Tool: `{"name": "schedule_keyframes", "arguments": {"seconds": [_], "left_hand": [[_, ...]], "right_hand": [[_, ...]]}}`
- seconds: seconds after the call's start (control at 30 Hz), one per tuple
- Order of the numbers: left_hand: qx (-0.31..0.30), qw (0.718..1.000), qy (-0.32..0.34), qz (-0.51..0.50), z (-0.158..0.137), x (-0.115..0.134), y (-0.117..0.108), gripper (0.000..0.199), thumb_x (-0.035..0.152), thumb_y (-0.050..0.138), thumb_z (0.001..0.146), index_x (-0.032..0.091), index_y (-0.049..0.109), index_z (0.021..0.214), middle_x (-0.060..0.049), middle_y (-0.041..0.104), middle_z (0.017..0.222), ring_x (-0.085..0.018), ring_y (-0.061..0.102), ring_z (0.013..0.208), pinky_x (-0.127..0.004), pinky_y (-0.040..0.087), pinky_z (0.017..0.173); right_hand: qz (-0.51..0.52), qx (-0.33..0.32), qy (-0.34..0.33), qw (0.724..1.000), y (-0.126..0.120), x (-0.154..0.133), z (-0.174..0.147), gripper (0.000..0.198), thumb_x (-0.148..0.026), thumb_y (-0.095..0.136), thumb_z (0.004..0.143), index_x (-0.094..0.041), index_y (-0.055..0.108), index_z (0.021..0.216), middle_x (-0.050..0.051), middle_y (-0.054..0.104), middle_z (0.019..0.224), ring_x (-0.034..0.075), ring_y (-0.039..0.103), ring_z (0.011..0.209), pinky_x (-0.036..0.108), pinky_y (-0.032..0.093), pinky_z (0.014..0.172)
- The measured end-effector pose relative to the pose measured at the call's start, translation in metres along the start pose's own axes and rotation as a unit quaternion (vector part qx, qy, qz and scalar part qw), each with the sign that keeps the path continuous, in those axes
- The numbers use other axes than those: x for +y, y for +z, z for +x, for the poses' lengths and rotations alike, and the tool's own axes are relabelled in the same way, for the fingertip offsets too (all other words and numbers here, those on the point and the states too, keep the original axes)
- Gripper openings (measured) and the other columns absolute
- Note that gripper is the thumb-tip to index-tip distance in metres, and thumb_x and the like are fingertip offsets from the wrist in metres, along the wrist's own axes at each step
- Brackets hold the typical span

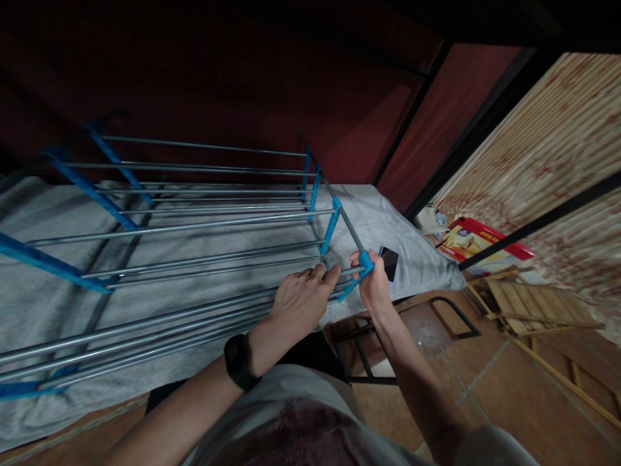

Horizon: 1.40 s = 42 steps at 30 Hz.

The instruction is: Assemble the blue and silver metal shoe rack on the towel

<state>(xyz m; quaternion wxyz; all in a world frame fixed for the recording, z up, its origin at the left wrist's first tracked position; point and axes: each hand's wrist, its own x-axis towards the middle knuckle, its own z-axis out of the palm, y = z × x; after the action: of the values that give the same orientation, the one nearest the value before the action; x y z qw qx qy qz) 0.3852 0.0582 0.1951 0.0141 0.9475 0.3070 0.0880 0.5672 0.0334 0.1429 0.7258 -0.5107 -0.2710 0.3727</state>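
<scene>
A rack of grey metal tubes (194, 226) joined by blue plastic connectors (330, 226) lies on a grey cloth-covered surface (383, 200). My left hand (305, 291), with a black band on its wrist, is closed over a tube close to the rack's right end. At the near right corner, my right hand (372, 285) grips a blue corner connector (366, 261) where a side tube (352, 230) and a long tube meet. Parts of the tubes under my left hand are hidden.
A dark phone (389, 264) lies on the cloth just beyond my right hand. Off the right edge are a black metal frame stool (366, 353), a wooden folding chair (538, 307) and a red-and-yellow box (478, 243). A dark red panel (233, 84) stands behind the rack.
</scene>
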Motion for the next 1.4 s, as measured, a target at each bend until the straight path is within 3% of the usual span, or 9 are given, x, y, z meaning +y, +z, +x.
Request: {"name": "schedule_keyframes", "arguments": {"seconds": [0.37, 1.4], "left_hand": [[-0.005, 1.0, 0.003, 0.003, -0.0018, 0.002, 0.0026, 0.048, 0.01, 0.04, 0.093, 0.023, 0.043, 0.139, -0.009, 0.063, 0.115, -0.02, 0.065, 0.095, -0.033, 0.052, 0.078], [0.01, 0.999, 0.028, 0.012, 0.0012, 0.0032, 0.0042, 0.038, 0.01, 0.036, 0.094, 0.018, 0.047, 0.129, -0.009, 0.064, 0.101, -0.021, 0.067, 0.086, -0.033, 0.051, 0.071]], "right_hand": [[0.007, 0.002, 0.009, 1.0, 0.0016, -0.0015, -0.0005, 0.034, -0.049, 0.051, 0.082, -0.02, 0.066, 0.071, -0.001, 0.054, 0.062, 0.011, 0.043, 0.051, 0.024, 0.036, 0.049], [-0.022, 0.013, -0.016, 1.0, 0.0017, 0.0039, -0.0006, 0.041, -0.052, 0.048, 0.087, -0.019, 0.064, 0.069, 0.001, 0.056, 0.066, 0.012, 0.047, 0.055, 0.024, 0.038, 0.049]]}}
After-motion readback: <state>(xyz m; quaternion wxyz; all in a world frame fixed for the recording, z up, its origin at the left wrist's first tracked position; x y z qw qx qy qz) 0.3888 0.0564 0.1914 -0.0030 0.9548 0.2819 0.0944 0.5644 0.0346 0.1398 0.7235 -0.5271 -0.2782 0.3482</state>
